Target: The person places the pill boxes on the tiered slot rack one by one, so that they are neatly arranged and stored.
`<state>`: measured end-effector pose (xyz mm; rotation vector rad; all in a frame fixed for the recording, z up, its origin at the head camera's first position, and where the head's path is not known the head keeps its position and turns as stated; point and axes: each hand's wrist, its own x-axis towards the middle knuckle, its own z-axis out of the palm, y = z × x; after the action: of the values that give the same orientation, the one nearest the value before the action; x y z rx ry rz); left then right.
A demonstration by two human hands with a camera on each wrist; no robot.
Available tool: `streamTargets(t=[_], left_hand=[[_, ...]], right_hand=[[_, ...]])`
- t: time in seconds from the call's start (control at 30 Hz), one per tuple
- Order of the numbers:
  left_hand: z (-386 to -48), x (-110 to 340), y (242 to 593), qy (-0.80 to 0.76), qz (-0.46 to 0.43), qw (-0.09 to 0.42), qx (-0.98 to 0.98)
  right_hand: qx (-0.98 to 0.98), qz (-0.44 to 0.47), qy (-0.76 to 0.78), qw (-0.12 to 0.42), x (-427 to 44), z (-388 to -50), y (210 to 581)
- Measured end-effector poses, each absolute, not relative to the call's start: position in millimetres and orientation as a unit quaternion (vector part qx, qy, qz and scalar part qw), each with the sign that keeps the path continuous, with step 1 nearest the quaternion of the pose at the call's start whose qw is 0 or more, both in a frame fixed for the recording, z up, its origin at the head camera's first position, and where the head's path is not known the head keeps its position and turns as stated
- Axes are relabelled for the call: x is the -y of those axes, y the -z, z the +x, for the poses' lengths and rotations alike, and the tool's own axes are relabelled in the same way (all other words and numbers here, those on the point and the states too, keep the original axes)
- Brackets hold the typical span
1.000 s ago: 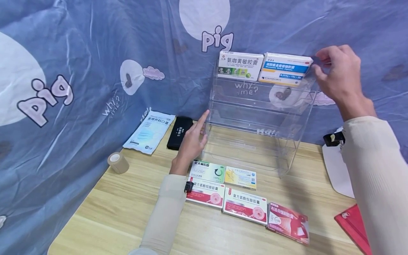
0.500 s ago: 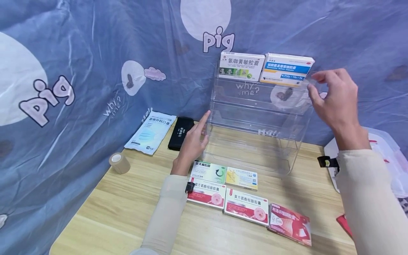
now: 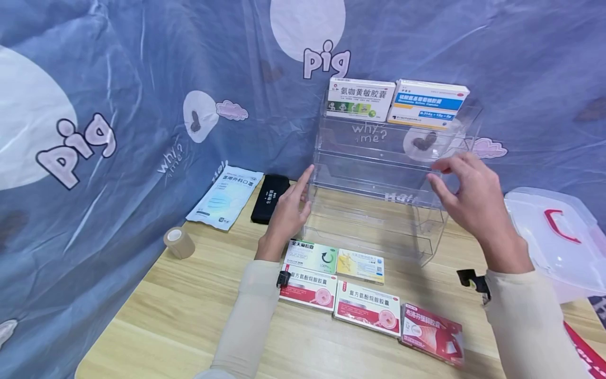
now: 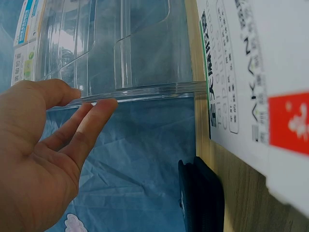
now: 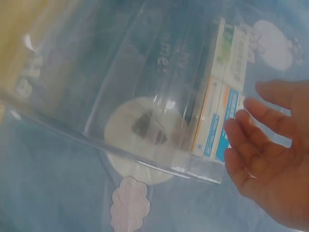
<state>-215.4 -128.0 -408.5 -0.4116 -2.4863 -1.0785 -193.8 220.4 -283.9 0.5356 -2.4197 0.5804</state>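
Five capsule boxes (image 3: pixel 366 308) lie flat on the table (image 3: pixel 137 326). Beyond, the left hand (image 3: pixel 286 213) touches the left edge of the clear tiered rack (image 3: pixel 374 176) with fairly straight fingers; light bracing there should limit wobble. The right hand (image 3: pixel 473 197) holds nothing, thumb and fingers parted. Farthest, the Glucosamine Sulfate Capsules box (image 3: pixel 426 102) leans on the top tier; crowding could topple it.

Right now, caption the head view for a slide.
Left fingers at a clear rack, right fingers empty; two medicine boxes on its top tier, more boxes on the table.
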Motion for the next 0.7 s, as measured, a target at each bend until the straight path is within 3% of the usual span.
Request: streamTargets(t=[0.3, 0.7], left_hand=[[-214, 129, 408, 0.388, -0.146, 0.194, 0.889], [-214, 129, 408, 0.388, -0.148, 0.193, 0.889]], right_hand=[[0.916, 0.270, -0.196, 0.221, -214, -170, 316], [0.928, 0.312, -0.200, 0.038, -207, -153, 364]])
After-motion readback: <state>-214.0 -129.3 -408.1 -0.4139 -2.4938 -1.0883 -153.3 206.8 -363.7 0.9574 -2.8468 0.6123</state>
